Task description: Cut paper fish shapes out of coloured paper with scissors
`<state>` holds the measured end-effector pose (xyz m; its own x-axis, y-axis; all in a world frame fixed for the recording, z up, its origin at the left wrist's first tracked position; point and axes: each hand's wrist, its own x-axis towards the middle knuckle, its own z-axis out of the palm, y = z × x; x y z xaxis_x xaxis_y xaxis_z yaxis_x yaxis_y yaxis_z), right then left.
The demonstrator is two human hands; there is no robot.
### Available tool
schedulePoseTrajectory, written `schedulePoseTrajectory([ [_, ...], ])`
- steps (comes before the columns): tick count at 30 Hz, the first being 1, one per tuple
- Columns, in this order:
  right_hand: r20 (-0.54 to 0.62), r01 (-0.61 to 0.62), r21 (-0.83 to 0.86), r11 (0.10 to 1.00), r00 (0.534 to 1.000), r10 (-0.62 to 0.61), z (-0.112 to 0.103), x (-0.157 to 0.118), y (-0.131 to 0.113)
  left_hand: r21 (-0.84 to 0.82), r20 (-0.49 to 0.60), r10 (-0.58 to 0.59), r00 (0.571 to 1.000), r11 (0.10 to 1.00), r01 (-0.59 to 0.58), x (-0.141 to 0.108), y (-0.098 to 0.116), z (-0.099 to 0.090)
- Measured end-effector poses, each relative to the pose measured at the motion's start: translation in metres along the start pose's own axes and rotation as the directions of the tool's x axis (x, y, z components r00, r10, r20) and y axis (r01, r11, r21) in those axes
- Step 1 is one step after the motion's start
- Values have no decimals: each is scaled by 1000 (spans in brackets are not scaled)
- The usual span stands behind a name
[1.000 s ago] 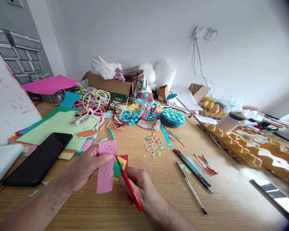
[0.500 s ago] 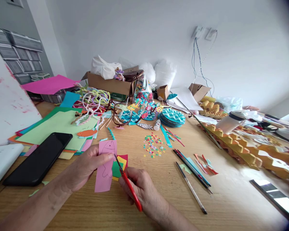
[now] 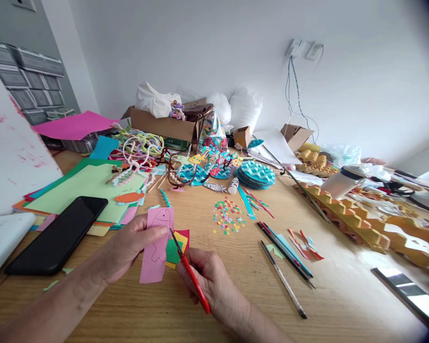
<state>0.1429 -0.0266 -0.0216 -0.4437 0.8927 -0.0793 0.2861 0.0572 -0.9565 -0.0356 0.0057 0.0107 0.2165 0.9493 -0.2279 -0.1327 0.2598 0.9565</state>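
Pinching pink paper (image 3: 152,267), the left hand (image 3: 130,245) faces scissors (image 3: 193,280) the right hand (image 3: 213,276) clasps.

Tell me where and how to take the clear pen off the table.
Grip the clear pen mid-barrel, pinching across its width, coming down from the left. It lies flat, long and thin on a slant, with dark sticks along its right, so the left looks easier. The right hand is nearest but holds the scissors, so those should probably go down first.
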Motion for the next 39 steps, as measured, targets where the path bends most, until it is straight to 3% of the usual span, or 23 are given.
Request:
schedulePoseTrajectory([
  [13, 0, -15, 9, 1000, 1000, 15, 1, 0, 6, 0, -36, -85, 996, 996, 85, -2, 4, 1],
  [21, 10, -103, 116, 988, 995, 102, 1, 1, -1, -172, -86, -61, 994, 984, 46, -5, -5, 11],
  [39, -19, -76, 281, 957, 996, 85, 0, 1, 1, -63, -67, -52, 996, 997, 48, 2, -5, 31],
])
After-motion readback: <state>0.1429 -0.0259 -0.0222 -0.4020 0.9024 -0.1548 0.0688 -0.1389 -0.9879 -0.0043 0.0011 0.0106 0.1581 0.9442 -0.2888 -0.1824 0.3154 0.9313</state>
